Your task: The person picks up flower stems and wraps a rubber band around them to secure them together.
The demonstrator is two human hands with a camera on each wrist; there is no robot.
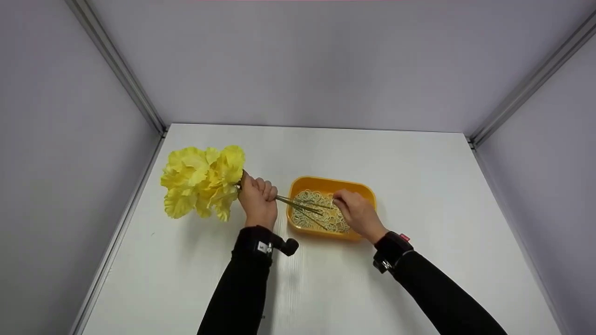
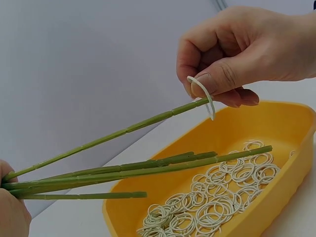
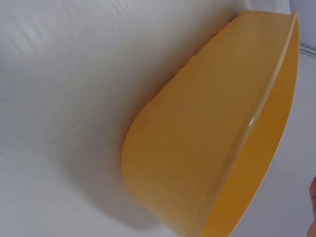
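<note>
Fingers of the right hand pinch a rubber band, clear only from the left wrist; left hand fingers grip flower stems beside the yellow tub.

No legible text, labels, brands or numbers in any view. Small red tag on the right wrist strap and white patch on the left wrist mount: both too small to read.

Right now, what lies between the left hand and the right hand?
The green stems, running from the left hand over the yellow tub toward the right hand; left wrist view.
</note>
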